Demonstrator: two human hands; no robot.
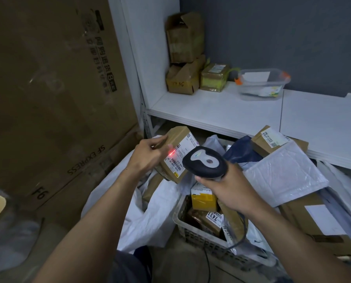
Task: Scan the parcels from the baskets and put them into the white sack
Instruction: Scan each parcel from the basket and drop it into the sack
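My left hand grips a brown cardboard parcel with a white shipping label, held above the open white sack. My right hand holds a black and grey barcode scanner just right of the parcel. A red scan light falls on the label's barcode. Below my right hand stands a grey plastic basket with several parcels in it, among them a yellow and white box.
A padded white mailer and more cardboard parcels lie heaped at the right. Large cardboard boxes stand at the left. A white shelf behind holds small boxes and a clear plastic tub. The scanner's cable trails down past the basket.
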